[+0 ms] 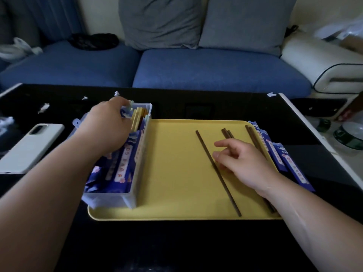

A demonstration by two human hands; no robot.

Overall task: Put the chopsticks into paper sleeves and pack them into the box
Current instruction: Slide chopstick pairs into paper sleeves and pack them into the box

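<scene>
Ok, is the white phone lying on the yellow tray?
No, the white phone lies on the black table, left of the clear plastic box and off the yellow tray.

- My left hand (106, 124), at the far left corner of the yellow tray (176, 193), is bare, and its outline is smeared by blur.
- The forearm behind it, left of the tray, is bare skin right down to the picture's edge.
- My right hand (241, 161), over the tray's right half, is bare too; its fingers (224, 144) end in rounded tips, and the knuckles show as low bumps.
- By the tray's near right corner, my bare right forearm carries a pale streak of reflected light.
</scene>
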